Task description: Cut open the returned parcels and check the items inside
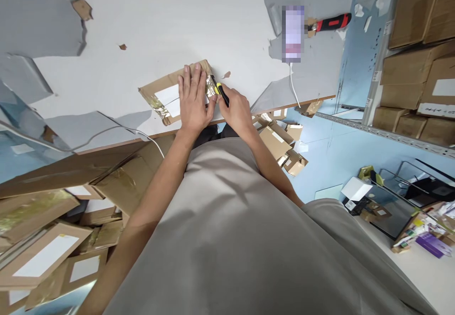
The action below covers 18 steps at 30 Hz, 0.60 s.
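The right hand's fingers curl closely around a yellow-and-black cutter (pixel 222 95), leaving no visible gap; the right hand (pixel 235 111) seems to grip it low on the handle so that its head can be guided. That head lies at the taped right end of a cardboard box (pixel 169 81); whether the blade touches the tape is too small to tell. The left hand (pixel 194 97) lies palm down on top of the box, fingers straight, slightly apart and gripping nothing, probably pressing so the box does not slide. Its thumb comes just beside the right hand, perhaps to brace that end.

The box sits slantwise at the near edge of the surface (pixel 227 25), likely for easy reach, with a white label (pixel 167 95) facing up. Torn grey covering (pixel 39 13) borders the bare white area. Toward the right edge of the surface lies a blurred phone (pixel 293 34), its white cable (pixel 293 87) running over the near edge, apparently for charging and away from the box. Beside it, a red-and-black handle (pixel 333 22) points to the right edge. Past the near edge are piled cartons (pixel 46 253); beyond the right edge, a rack holds stacked boxes (pixel 407 75).
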Each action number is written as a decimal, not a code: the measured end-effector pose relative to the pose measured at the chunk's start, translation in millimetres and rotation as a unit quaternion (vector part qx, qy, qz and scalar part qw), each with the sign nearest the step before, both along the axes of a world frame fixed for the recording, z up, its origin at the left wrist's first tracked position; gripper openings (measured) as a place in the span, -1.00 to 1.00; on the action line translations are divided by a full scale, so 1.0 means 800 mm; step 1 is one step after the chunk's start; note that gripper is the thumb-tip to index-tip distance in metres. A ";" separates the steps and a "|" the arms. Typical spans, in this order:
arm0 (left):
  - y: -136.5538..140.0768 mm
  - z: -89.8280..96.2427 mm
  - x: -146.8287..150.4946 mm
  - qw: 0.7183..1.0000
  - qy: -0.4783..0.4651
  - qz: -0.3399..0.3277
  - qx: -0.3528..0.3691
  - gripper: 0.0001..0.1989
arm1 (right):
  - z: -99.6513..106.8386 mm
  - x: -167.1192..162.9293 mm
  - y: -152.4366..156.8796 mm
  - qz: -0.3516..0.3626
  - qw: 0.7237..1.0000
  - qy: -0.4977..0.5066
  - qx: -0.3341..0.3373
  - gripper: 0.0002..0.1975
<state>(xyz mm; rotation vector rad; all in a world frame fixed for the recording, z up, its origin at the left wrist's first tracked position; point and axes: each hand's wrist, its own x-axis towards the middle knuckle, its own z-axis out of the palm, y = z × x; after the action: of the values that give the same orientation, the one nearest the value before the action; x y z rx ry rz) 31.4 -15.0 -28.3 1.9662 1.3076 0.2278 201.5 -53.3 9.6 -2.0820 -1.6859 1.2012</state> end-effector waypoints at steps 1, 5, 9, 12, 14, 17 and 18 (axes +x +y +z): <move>0.000 -0.001 0.000 1.000 -0.003 0.007 0.001 0.21 | 0.000 -0.001 -0.001 0.004 1.000 -0.004 -0.004 -0.42; -0.002 -0.008 -0.002 0.999 -0.025 0.037 -0.001 0.16 | -0.002 -0.012 0.000 0.007 0.999 -0.028 -0.016 -0.42; 0.000 -0.021 -0.005 0.997 -0.050 0.060 -0.018 0.11 | -0.009 -0.027 0.012 -0.021 0.999 -0.029 0.007 -0.49; 0.003 -0.026 -0.005 0.996 -0.059 0.065 -0.018 0.09 | -0.007 -0.033 0.021 -0.030 0.999 -0.038 -0.003 -0.56; 0.005 -0.025 -0.003 0.997 -0.048 0.055 -0.010 0.12 | -0.005 -0.034 0.021 -0.032 0.999 -0.039 -0.021 -0.58; 0.007 -0.022 -0.001 0.999 -0.026 0.028 -0.013 0.21 | -0.003 -0.036 0.014 -0.040 0.998 -0.036 -0.039 -0.58; 0.007 -0.021 -0.001 0.999 -0.022 0.024 -0.016 0.22 | -0.003 -0.036 0.011 -0.042 0.998 -0.037 -0.041 -0.59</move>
<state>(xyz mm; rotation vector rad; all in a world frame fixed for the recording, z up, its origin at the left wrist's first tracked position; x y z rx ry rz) 30.8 -9.7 -45.5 1.8947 1.3221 0.2708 172.5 -44.8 7.3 -2.2475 -1.5874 1.2015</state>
